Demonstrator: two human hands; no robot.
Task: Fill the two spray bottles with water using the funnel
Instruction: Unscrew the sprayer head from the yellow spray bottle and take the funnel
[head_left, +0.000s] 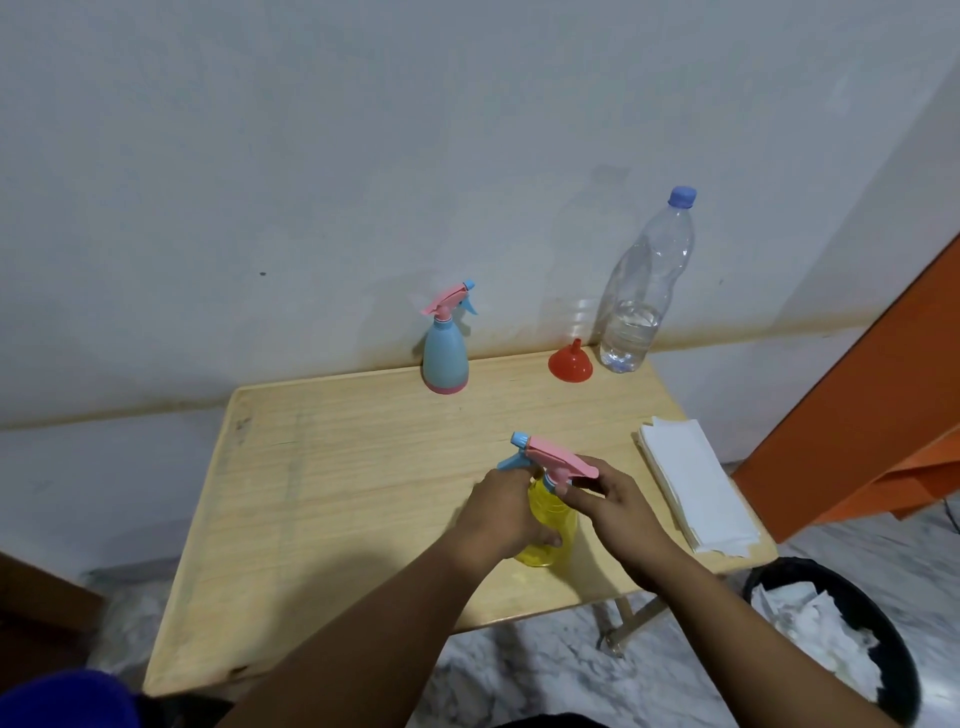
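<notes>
The yellow spray bottle (548, 525) stands upright near the front of the wooden table (332, 467), between both hands. The left hand (506, 512) wraps its body; the right hand (613, 499) pinches the pink trigger head (556, 460), whose blue nozzle points left and away.

Yellow spray bottle (550, 525): translucent, pink-and-blue trigger head on, upright near table centre, held in both hands. Blue spray bottle (445, 353): opaque, pink base and trigger, upright at 12 o'clock on the far edge. Red funnel (570, 361): mouth-down, spout up, at 1 o'clock, just beside clear water bottle (644, 291), blue-capped, upright, roughly a quarter full.
</notes>
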